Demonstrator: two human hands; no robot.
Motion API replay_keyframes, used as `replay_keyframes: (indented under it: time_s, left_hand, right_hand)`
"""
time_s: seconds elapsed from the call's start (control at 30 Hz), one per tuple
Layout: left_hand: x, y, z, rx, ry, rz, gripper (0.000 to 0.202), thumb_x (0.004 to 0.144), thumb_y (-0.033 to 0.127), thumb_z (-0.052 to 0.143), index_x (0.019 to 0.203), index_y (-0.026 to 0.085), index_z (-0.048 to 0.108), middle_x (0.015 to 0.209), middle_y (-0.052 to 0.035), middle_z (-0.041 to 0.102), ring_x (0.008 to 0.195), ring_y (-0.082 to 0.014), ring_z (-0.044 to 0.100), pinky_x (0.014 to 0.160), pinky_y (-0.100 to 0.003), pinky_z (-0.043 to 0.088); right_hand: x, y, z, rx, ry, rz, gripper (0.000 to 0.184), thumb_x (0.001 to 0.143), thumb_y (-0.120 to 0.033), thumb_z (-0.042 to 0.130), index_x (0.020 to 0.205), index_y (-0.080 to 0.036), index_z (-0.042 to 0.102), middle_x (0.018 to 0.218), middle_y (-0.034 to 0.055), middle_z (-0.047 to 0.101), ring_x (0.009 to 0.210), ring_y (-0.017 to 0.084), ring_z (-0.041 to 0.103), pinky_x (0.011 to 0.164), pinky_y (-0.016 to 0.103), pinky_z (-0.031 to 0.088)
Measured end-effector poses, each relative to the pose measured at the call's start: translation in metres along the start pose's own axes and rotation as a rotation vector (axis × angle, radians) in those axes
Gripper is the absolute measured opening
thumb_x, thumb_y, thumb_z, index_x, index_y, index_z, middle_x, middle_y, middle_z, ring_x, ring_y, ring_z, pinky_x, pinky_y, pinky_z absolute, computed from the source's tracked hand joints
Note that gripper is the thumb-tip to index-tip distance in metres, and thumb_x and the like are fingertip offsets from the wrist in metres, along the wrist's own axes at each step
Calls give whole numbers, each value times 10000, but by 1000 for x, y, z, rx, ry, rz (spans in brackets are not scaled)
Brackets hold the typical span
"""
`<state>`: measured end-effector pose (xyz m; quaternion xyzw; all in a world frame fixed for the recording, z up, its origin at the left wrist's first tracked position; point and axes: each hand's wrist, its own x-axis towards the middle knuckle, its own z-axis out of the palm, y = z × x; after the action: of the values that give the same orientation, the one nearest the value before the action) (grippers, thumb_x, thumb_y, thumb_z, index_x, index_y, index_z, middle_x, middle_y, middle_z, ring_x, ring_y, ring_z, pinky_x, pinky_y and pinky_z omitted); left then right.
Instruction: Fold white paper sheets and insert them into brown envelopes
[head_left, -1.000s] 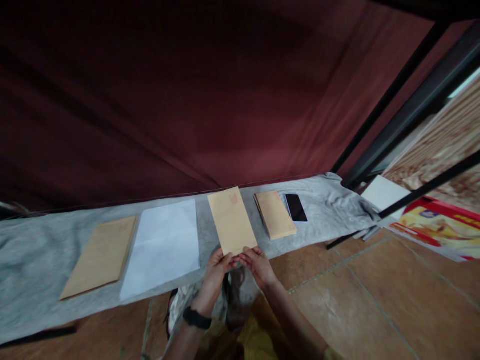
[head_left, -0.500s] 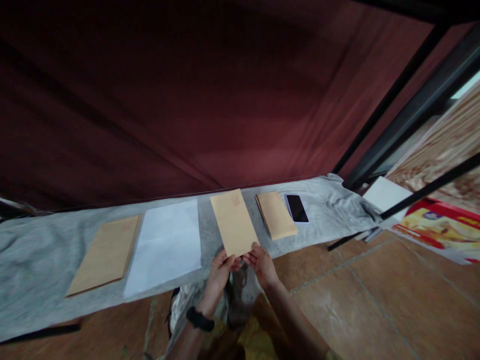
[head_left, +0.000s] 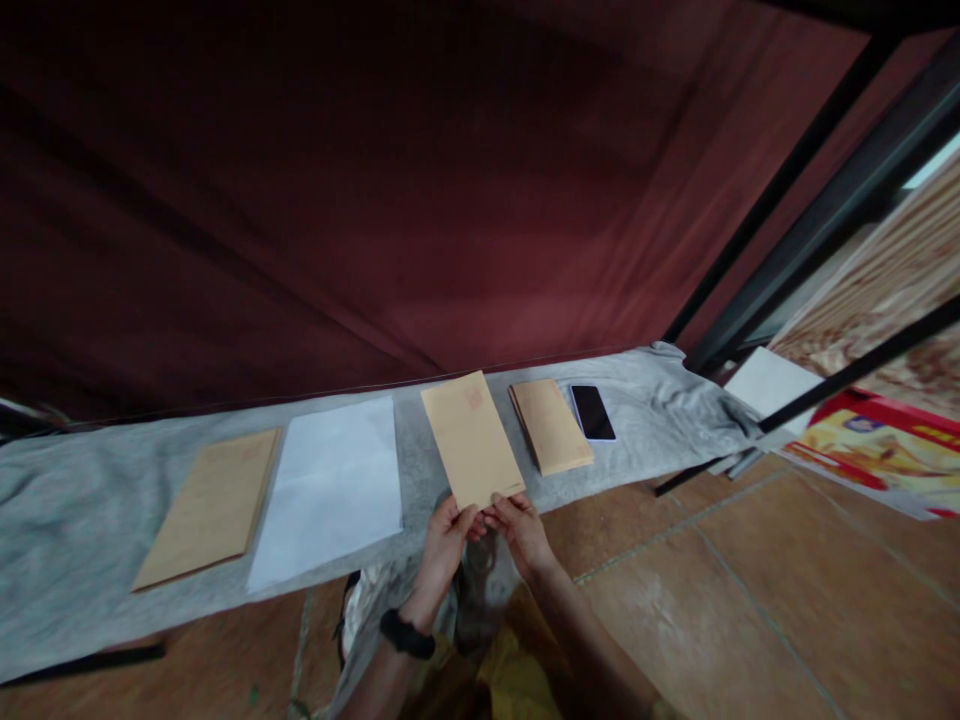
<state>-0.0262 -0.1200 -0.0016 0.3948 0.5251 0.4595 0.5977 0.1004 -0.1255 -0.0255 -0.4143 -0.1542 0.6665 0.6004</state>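
A brown paper envelope (head_left: 474, 440) with faint red print near its far corner is held by its near edge. My left hand (head_left: 445, 540) pinches its near left corner, thumb on top. My right hand (head_left: 520, 530) grips the same edge close beside it, leaving the near right corner free. Just right of it lies a small stack of brown envelopes (head_left: 551, 427). To the left are white paper sheets (head_left: 330, 490), and farther left another stack of larger-looking brown envelopes (head_left: 206, 508).
A dark-screened phone (head_left: 592, 413) lies right of the small stack. Everything rests on a narrow bench with a grey cloth (head_left: 652, 400). A dark red curtain (head_left: 450, 200) hangs behind it. Black metal bars (head_left: 780, 190) and a red-and-yellow box (head_left: 885, 450) stand at the right.
My right hand has slid along the envelope's near edge toward my left hand, uncovering the near right corner. The envelope stays in about the same place.
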Motion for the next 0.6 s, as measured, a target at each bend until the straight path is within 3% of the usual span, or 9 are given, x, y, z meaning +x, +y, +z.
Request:
replay_keyframes:
  time_s: [0.23, 0.43, 0.6]
  left_hand:
    - [-2, 0, -1, -67, -39, -39, 464, 711, 487, 759, 995, 134, 657, 768, -62, 733, 618, -184, 662, 590, -310, 519]
    - [-5, 4, -1, -103, -69, -79, 439, 710, 462, 757, 994, 140, 664, 838, -90, 757, 728, -234, 717, 674, -348, 563]
    - [-5, 3, -2, -61, -39, -78, 431, 718, 474, 738, 998, 164, 636, 755, -46, 739, 586, -190, 677, 569, -306, 530]
  right_hand:
    - [3, -8, -6, 94, 140, 15, 415, 617, -402, 919, 733, -221, 564, 619, -56, 628, 617, 131, 660, 654, 257, 568]
    - [3, -9, -8, 113, 141, 5, 424, 608, -413, 911, 771, -232, 565, 633, -58, 604, 629, 148, 654, 678, 295, 575]
    - [-1, -9, -4, 102, 129, -13, 434, 607, -451, 910, 738, -233, 559, 635, -61, 597, 637, 143, 641, 717, 308, 572]
